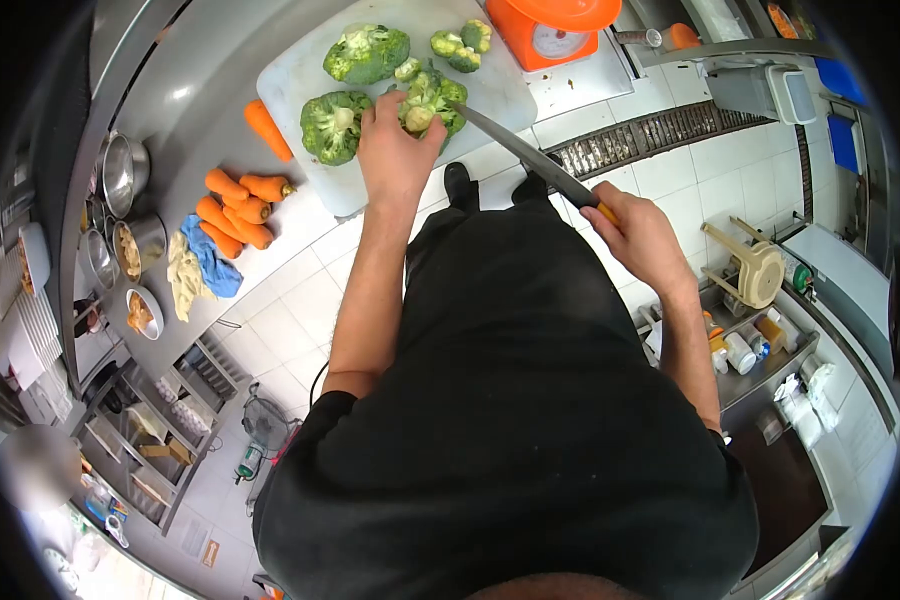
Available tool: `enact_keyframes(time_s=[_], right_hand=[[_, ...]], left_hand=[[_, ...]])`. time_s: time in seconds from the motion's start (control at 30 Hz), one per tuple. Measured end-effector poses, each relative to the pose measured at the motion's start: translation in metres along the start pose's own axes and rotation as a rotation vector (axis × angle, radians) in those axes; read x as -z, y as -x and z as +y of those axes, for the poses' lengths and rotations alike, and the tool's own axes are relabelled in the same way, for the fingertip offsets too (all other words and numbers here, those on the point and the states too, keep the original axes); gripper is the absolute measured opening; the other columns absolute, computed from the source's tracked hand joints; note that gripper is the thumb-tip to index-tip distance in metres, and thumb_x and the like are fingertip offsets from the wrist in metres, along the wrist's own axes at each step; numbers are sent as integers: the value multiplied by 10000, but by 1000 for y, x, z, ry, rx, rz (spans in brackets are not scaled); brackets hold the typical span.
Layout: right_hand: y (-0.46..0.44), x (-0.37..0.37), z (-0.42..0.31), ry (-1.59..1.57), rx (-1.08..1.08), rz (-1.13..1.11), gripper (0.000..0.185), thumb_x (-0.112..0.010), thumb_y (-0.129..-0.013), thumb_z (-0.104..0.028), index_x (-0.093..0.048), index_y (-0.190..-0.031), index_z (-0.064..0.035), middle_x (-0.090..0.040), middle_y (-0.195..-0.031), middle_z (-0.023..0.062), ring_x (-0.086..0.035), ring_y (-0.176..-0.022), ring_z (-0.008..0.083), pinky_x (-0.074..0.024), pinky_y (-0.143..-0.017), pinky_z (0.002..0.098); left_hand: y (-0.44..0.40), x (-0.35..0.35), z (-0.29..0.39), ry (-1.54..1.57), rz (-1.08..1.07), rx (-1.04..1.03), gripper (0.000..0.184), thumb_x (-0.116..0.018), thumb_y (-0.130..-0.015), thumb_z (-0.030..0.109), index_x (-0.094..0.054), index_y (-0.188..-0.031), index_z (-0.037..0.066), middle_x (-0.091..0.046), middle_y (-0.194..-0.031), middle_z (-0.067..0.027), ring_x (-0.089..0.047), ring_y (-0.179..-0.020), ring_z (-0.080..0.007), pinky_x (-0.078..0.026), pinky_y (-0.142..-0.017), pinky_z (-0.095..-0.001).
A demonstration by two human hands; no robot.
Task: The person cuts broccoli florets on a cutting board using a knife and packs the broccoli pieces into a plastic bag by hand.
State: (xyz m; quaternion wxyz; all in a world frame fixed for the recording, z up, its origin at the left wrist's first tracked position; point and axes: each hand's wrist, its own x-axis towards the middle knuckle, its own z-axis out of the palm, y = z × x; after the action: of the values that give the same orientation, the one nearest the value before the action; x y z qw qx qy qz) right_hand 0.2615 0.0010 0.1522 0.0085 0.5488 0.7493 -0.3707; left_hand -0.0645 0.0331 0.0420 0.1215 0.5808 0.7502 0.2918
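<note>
My left hand (398, 145) grips a broccoli head (432, 98) on the white cutting board (300, 60), thumb and fingers on either side of its cut stem. In my right hand (635, 232) is a kitchen knife (530, 155) with a yellow handle. Its blade points up and left, and the tip is at the right side of that broccoli. Another broccoli head (334, 127) lies just left of my left hand, stem side up. Farther back on the board are a broccoli piece (366, 54) and some smaller florets (460, 47).
Several carrots (235, 212) lie on the steel counter left of the board, beside a blue cloth (213, 258) and a yellowish cloth (185, 275). An orange kitchen scale (555, 32) stands at the board's right. Metal bowls (120, 175) sit farther left.
</note>
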Motion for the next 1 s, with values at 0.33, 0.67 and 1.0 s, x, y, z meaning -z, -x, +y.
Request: enact_keyframes(time_s=[0.33, 0.67, 1.0], right_hand=[[-11, -13, -14, 218, 103, 156, 216, -675, -1065, -289, -598, -1051, -88, -694, -870, 160, -702, -782, 426, -568, -676, 525], [-17, -19, -34, 327, 51, 114, 182, -621, -1094, -259, -577, -1134, -87, -696, -888, 194, -716, -768, 448, -589, -657, 536], [-43, -31, -25, 340, 103, 136, 203, -607, -1098, -272, -581, -1146, -76, -706, -891, 182, -728, -805, 426, -591, -686, 540]], left_hand=[[-9, 2, -5, 78, -43, 145, 551, -930, -818, 342, -668, -1178, 17, -716, -814, -103, -726, -729, -237, -591, -703, -382], [-12, -1, -1, 157, -126, 169, 512, -922, -814, 321, -636, -1136, 44, -684, -1049, -197, -705, -929, -391, -581, -822, -507], [-11, -11, -13, 114, -57, 79, 504, -935, -822, 325, -651, -1119, 33, -688, -974, -145, -695, -806, -287, -579, -757, -435]])
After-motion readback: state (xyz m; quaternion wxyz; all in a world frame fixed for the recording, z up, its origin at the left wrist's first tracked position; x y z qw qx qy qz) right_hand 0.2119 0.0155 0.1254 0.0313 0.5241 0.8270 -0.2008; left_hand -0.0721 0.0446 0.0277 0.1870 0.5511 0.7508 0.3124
